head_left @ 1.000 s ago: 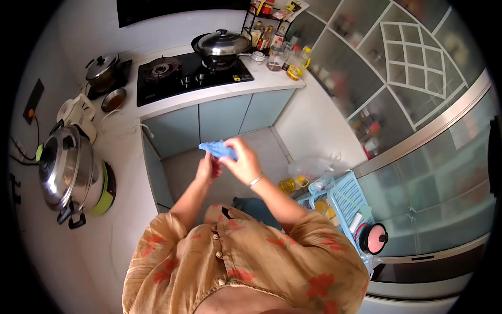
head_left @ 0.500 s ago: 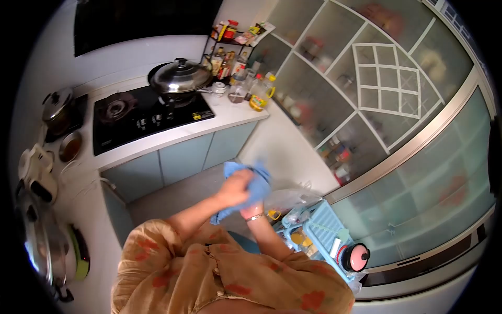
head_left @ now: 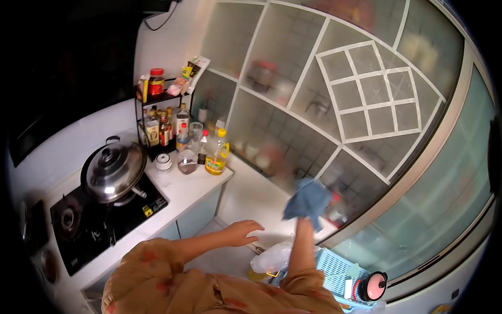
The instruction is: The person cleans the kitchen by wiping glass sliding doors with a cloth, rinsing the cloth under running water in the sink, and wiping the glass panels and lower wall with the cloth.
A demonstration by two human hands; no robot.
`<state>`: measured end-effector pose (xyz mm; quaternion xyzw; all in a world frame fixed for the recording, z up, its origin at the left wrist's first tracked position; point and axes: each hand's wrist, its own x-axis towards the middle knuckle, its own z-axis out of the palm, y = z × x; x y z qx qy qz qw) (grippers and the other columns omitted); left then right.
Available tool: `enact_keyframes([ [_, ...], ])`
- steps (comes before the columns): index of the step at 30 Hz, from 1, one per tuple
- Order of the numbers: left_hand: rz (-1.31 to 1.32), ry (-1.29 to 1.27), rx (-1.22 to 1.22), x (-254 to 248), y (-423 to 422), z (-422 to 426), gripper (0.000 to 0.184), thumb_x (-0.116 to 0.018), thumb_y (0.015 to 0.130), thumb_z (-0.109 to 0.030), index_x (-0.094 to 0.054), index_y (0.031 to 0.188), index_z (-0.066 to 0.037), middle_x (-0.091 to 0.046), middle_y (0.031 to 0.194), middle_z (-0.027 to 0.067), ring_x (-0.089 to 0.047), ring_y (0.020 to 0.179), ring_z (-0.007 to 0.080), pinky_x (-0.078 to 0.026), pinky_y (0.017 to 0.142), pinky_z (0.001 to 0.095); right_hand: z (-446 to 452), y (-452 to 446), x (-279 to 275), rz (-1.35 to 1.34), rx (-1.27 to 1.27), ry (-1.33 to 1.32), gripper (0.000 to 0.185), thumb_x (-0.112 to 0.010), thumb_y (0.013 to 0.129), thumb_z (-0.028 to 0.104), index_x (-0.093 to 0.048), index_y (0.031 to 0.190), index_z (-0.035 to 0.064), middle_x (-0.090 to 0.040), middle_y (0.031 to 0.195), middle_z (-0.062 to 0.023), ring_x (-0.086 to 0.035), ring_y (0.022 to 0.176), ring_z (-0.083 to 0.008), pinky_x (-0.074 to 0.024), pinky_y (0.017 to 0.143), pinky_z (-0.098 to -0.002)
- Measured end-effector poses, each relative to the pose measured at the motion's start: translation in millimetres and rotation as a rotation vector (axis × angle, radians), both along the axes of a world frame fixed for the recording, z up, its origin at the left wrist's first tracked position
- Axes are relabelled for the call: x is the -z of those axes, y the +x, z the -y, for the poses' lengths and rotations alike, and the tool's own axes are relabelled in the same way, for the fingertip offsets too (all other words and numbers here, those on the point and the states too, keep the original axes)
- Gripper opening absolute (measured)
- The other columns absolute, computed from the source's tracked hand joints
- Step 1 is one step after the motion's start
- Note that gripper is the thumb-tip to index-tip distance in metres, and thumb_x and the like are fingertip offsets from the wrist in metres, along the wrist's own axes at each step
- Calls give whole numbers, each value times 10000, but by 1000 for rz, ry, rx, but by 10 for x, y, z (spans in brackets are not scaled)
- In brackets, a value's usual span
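Frosted glass panels (head_left: 282, 47) with white bars fill the background of the head view. One blue cloth (head_left: 307, 200) is before the panels' lower part, crumpled, a corner pointing down past the wrist; its long axis is unclear. It hides most of the right hand (head_left: 304, 224), so I cannot tell how far those fingers close. Short of the panels, the left hand (head_left: 243, 233) is free, fingers parted and slightly bent. Below the panels are one plastic bag (head_left: 274, 260), between the forearms, one blue basket (head_left: 334, 261) and one pink-lidded pot (head_left: 375, 287); left of them, one yellow-capped bottle (head_left: 215, 159) and one lidded wok (head_left: 116, 171).
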<state>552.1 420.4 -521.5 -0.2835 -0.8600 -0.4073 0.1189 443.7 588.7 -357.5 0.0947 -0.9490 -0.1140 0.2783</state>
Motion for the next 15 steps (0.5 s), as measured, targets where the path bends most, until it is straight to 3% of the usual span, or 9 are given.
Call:
enact_keyframes([
  [1, 90, 20, -8, -13, -64, 110, 304, -599, 846, -209, -587, 1119, -75, -595, 1075, 112, -569, 1001, 270, -456, 854, 365, -55, -320, -227, -131, 117, 41, 74, -598, 656, 206, -647, 666, 151, -643, 690, -85, -631, 665, -237, -471, 563, -383],
  [2, 98, 23, -3, 36, -145, 246, 304, -599, 846, -209, -587, 1119, -75, -595, 1075, 112, -569, 1001, 270, -456, 854, 365, -190, -553, -471, -362, 196, 73, 77, -605, 660, 196, -607, 583, 198, -557, 560, -14, -569, 549, -188, -415, 498, -319],
  [4, 141, 41, -7, 145, -292, 496, 234, -600, 845, -188, -630, 1041, -64, -626, 990, 106, -609, 897, 258, -484, 789, 339, -158, -955, -1050, -51, 693, 122, 170, -580, 712, 232, -575, 542, 232, -489, 521, 41, -517, 506, -170, -393, 472, -316],
  [6, 194, 127, -43, 69, -409, 751, 219, -606, 839, -169, -634, 1022, -51, -634, 982, 107, -611, 902, 254, -489, 771, 338, -703, -2404, -730, -982, 1915, 712, 183, -538, 779, 321, -595, 643, 214, -509, 604, 23, -528, 616, -139, -398, 538, -281],
  [7, 237, 203, -76, -33, -478, 866, 204, -612, 834, -149, -637, 1003, -38, -642, 973, 109, -613, 906, 249, -494, 753, 337, -961, -2784, -960, -845, 1646, 294, 179, -567, 770, 337, -609, 822, 172, -562, 837, -10, -555, 781, -159, -428, 653, -319],
  [8, 236, 207, -81, -141, -560, 974, 204, -612, 834, -149, -637, 1003, -38, -642, 973, 109, -613, 906, 249, -494, 753, 337, -1083, -3120, -1156, -688, 1341, -85, 330, -595, 760, 353, -622, 1000, 129, -615, 1071, -44, -582, 946, -180, -457, 769, -357],
  [9, 230, 233, -140, -268, -654, 1080, 195, -610, 835, -147, -640, 993, -36, -647, 953, 107, -620, 876, 241, -494, 745, 336, -1117, -3385, -1254, -692, 1334, -85, 330, -595, 760, 353, -622, 1000, 129, -615, 1071, -44, -582, 946, -180, -457, 769, -357],
  [14, 39, 233, -229, -872, -1364, 1738, 157, -614, 831, -137, -648, 958, -51, -651, 896, 101, -628, 821, 230, -491, 723, 325, -904, -4354, -1346, -256, 2469, 758, 610, -353, 935, 312, -129, 1464, 103, -106, 1528, -8, -130, 1391, -164, -77, 1120, -342],
  [15, 7, 263, -233, -979, -1533, 1880, 156, -623, 826, -144, -648, 954, -59, -648, 885, 104, -626, 814, 246, -490, 715, 319, -517, -4218, -1447, -598, 1931, 377, 594, -320, 940, 313, -115, 1468, 133, -87, 1531, 13, -106, 1401, -179, -81, 1117, -389],
])
